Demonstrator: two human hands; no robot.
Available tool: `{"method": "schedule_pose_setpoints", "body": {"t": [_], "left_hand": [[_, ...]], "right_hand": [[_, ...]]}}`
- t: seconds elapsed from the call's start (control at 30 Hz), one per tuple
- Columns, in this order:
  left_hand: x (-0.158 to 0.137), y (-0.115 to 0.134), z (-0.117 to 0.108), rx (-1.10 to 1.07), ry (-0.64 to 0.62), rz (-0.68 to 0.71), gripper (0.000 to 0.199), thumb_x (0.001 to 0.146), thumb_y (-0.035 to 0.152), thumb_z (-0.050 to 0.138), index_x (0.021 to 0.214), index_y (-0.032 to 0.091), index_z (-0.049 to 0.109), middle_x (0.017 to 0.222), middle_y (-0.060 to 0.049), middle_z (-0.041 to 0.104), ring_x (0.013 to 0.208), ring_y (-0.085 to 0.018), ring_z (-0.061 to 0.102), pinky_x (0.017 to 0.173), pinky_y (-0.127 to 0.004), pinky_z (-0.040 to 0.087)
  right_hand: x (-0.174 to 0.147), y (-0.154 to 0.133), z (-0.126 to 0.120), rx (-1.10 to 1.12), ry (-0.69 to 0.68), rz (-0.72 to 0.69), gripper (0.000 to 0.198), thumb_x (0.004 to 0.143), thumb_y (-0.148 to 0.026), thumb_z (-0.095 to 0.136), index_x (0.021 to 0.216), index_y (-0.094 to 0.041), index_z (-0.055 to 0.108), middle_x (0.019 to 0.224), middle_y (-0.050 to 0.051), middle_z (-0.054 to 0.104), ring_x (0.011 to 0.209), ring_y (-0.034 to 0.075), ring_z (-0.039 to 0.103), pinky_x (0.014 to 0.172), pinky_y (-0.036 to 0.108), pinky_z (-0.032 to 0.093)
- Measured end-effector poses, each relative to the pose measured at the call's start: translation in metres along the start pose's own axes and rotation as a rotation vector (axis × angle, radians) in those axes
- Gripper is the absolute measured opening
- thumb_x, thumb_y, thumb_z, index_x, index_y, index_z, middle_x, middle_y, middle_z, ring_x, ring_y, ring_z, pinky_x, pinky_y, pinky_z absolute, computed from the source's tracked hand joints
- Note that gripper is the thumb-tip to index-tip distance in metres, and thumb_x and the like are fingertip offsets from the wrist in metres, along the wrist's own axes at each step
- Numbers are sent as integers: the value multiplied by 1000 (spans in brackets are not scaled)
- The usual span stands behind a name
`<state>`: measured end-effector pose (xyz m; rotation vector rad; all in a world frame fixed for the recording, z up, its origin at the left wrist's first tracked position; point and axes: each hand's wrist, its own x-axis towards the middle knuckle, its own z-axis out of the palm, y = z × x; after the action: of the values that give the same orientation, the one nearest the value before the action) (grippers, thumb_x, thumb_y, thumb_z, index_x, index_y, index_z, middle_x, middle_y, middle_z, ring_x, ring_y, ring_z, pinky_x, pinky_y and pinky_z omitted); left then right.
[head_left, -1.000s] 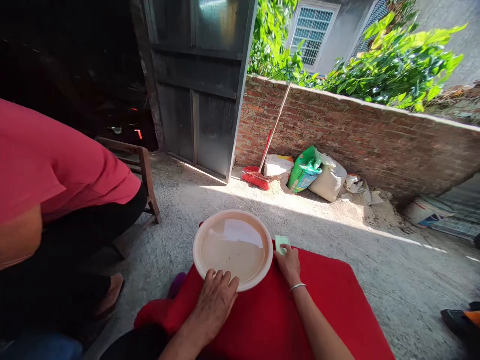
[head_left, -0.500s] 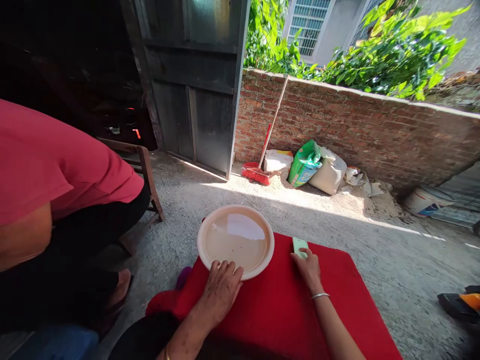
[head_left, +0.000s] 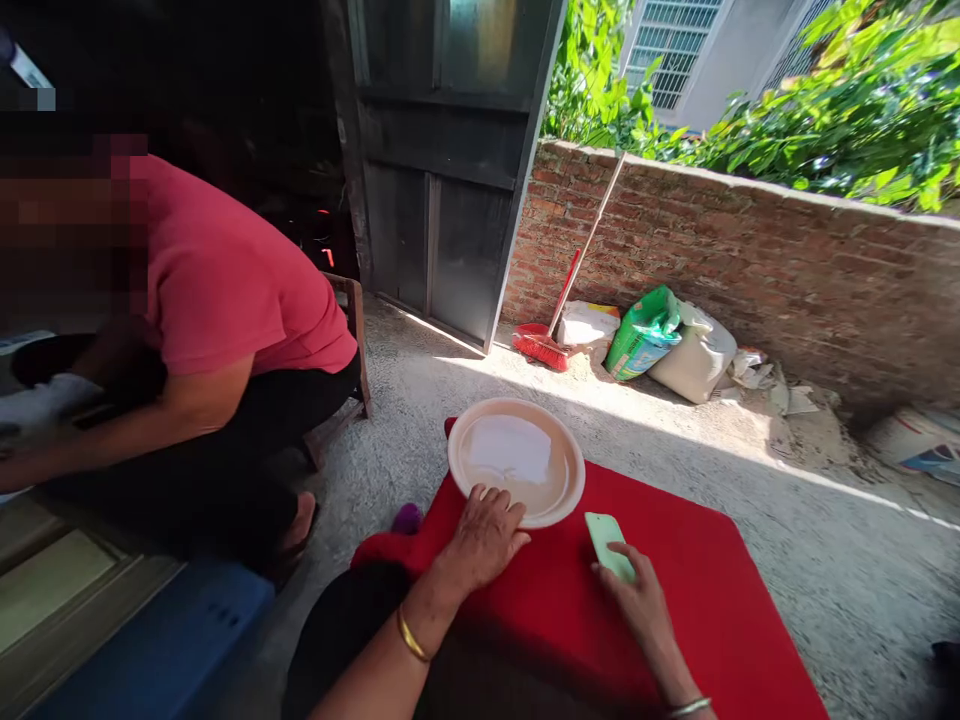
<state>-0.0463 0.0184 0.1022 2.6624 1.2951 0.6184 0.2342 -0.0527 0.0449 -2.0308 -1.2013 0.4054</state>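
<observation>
A pale round basin (head_left: 570, 492) with water in it stands at the far left part of a red-covered table (head_left: 675, 520). My left hand (head_left: 487, 535) is closed over its near rim, fingertips on the inner side. To the right of the basin, my right hand (head_left: 637, 595) grips a flat, pale green rectangular thing (head_left: 604, 535) about the size of a phone, thumb on one side and fingers on the other. It lies at a slant low over or on the red cloth; I cannot tell which. Its exact kind is unclear.
A person in a red shirt (head_left: 217, 270) sits bent over at the left, beside a blue object (head_left: 217, 610). A purple thing (head_left: 407, 518) is by the table's left edge. Beyond are a metal door (head_left: 465, 240), a red broom (head_left: 541, 348), sacks (head_left: 641, 335) and a brick wall (head_left: 750, 250).
The view has swung left, so more of the seated person shows. My right hand has drawn the pale green thing nearer to me. My left hand stays on the basin's rim.
</observation>
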Motion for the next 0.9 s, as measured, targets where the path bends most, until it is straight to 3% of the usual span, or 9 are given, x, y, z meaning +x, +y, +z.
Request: {"method": "schedule_pose_setpoints", "body": {"t": [0.1,0.17,0.3,0.4,0.5,0.63,0.73,0.8,0.9], "left_hand": [[5,-3,-3,-26,4,-19,23,93,42,64,101,21,67,98,-7,68,100,-25,60,96,-44,39],[7,-3,-4,-31,3,-39,25,96,43,59,99,20,68,96,-8,69,97,-25,61,94,-43,39],[9,-3,-7,-32,-14,-46,28,99,43,54,99,19,70,98,-8,70,99,-24,61,92,-42,39],[8,-2,-10,-26,-29,-45,29,99,43,53,100,19,69,98,-8,70,98,-24,61,90,-40,38],[8,-2,-13,-4,-46,-40,30,100,42,52,100,19,69,98,-9,70,98,-24,61,89,-40,37],[9,0,-9,8,-71,-30,31,100,42,51,100,18,70,99,-10,70,99,-25,61,89,-41,37],[11,1,-2,10,-84,-25,31,100,43,51,101,18,69,100,-10,69,99,-25,61,89,-42,36],[13,2,2,18,-90,-24,32,99,45,52,102,18,69,100,-10,69,99,-25,60,89,-42,35],[12,4,1,37,-95,-14,32,99,45,51,102,18,69,100,-10,69,98,-26,61,89,-42,34]], "right_hand": [[19,0,-9,-171,59,202,52,66,-62,65,100,-23,68,90,7,64,85,29,64,71,39,50],[12,-13,3,-234,23,185,47,72,-58,61,104,-25,66,93,7,61,84,28,64,69,38,50],[-53,-56,55,-191,-183,-140,32,75,-39,63,105,-29,64,97,4,58,82,23,64,67,31,49],[-106,-84,78,-77,-470,-329,37,65,-21,65,101,-27,66,97,2,58,83,20,63,71,28,48],[-119,-85,64,43,-594,-321,34,63,-23,64,97,-26,68,96,2,59,84,20,61,74,28,49],[-76,-43,11,74,-268,-123,40,67,-49,63,98,-25,67,93,4,60,87,25,60,77,35,49],[-57,-15,-8,-45,-77,57,49,62,-58,63,97,-24,66,90,5,57,87,29,60,77,39,49],[-69,-15,-3,-80,-113,47,48,65,-56,61,100,-24,65,94,6,56,87,28,61,76,39,49],[-113,-44,19,-53,-415,-155,37,72,-41,61,105,-26,65,101,5,56,86,22,61,76,33,49]]}}
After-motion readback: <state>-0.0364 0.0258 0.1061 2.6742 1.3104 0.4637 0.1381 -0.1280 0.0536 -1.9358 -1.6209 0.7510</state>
